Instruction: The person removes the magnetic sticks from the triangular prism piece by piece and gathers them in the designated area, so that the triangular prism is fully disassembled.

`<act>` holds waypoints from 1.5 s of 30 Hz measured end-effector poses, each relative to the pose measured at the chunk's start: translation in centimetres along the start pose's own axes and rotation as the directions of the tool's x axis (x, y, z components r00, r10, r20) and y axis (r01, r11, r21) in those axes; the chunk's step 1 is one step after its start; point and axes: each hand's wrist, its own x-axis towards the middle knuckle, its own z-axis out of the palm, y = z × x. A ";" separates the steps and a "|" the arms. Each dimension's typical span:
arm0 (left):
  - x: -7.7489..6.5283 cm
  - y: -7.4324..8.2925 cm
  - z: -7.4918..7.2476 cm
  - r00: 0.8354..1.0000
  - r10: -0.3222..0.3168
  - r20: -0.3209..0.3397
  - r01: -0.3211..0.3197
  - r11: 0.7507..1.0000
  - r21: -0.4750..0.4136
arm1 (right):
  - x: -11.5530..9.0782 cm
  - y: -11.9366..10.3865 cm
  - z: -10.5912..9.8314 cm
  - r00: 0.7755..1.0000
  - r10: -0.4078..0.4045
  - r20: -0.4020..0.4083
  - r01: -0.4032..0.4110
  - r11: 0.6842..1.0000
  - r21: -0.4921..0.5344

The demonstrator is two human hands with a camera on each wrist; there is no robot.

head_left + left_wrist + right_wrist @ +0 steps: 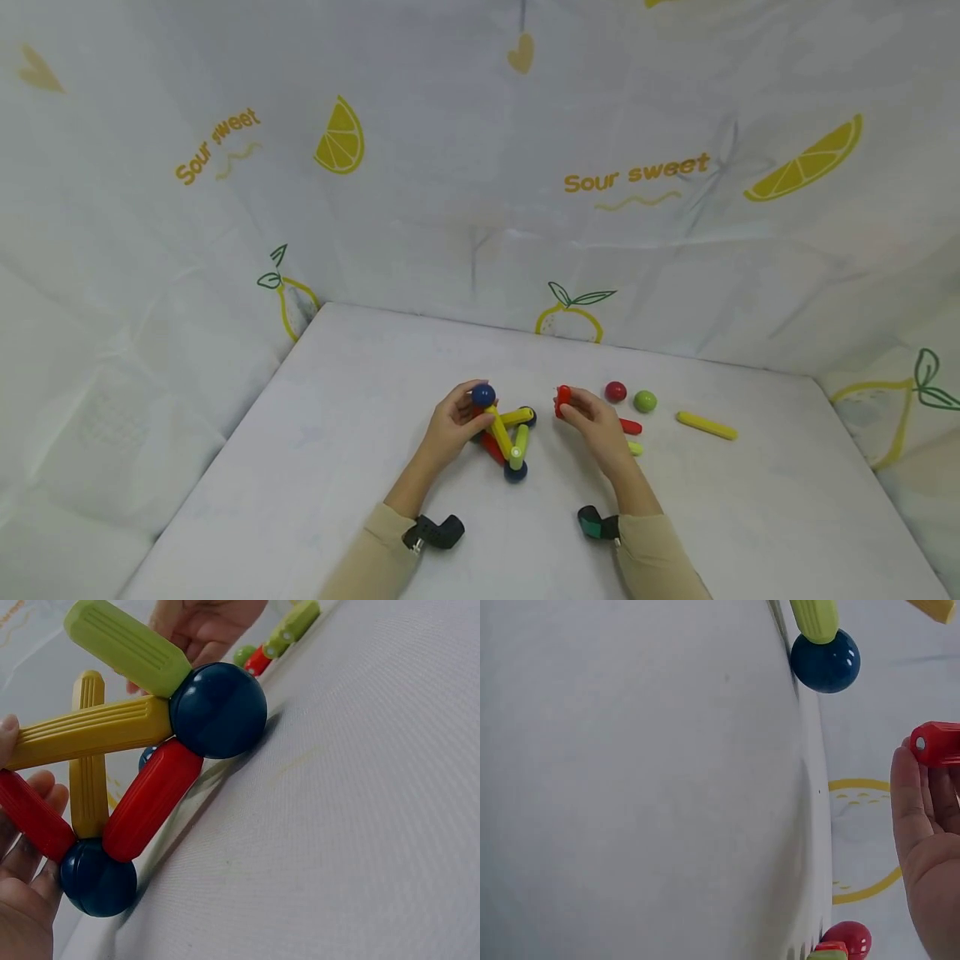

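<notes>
My left hand [448, 427] grips a frame of magnetic building rods and balls at its left side. Dark blue balls join the rods; one ball [483, 395] is on top near my fingertips, another [515, 472] at the near corner. Yellow rods [498, 433], red rods [154, 799] and a lime rod [127, 649] make up the frame. The lime rod has one end on a ball and its other end free. Right of the frame and apart from it, my right hand [600, 425] pinches a red magnetic rod [563, 402], whose metal tip shows in the right wrist view.
Right of my right hand lie a crimson ball [616, 391], a green ball [645, 402] and a yellow rod [707, 426]. Another red rod [632, 427] and a lime rod [636, 448] are partly behind that hand. A printed cloth [480, 208] hangs behind the white table [300, 500].
</notes>
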 end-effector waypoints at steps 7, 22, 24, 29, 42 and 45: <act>0.1 -0.1 0.0 1.000 -0.002 0.001 0.002 1.000 -0.014 | -1.8 0.6 -1.8 0.999 -0.014 -0.034 0.012 0.999 -0.032; 0.0 0.1 0.1 1.000 -0.022 0.005 0.022 1.000 0.002 | -7.3 3.3 -7.6 0.998 0.035 -0.048 -0.048 0.954 -0.297; 0.0 0.1 0.1 1.000 -0.017 0.005 0.017 1.000 0.001 | -7.9 3.7 -7.9 0.996 0.071 -0.043 -0.082 0.935 -0.346; -0.1 0.1 0.0 1.000 0.001 -0.004 -0.001 1.000 -0.004 | -8.5 4.1 -7.8 0.995 0.101 -0.014 -0.098 0.912 -0.397; -0.2 -0.1 0.0 1.000 0.016 0.019 -0.016 1.000 -0.016 | -8.2 4.5 -6.5 0.999 0.048 0.003 -0.039 0.845 -0.533; -0.2 0.0 0.0 1.000 0.019 0.024 -0.019 1.000 -0.007 | -8.1 4.5 -6.4 1.000 0.023 0.001 -0.019 0.838 -0.546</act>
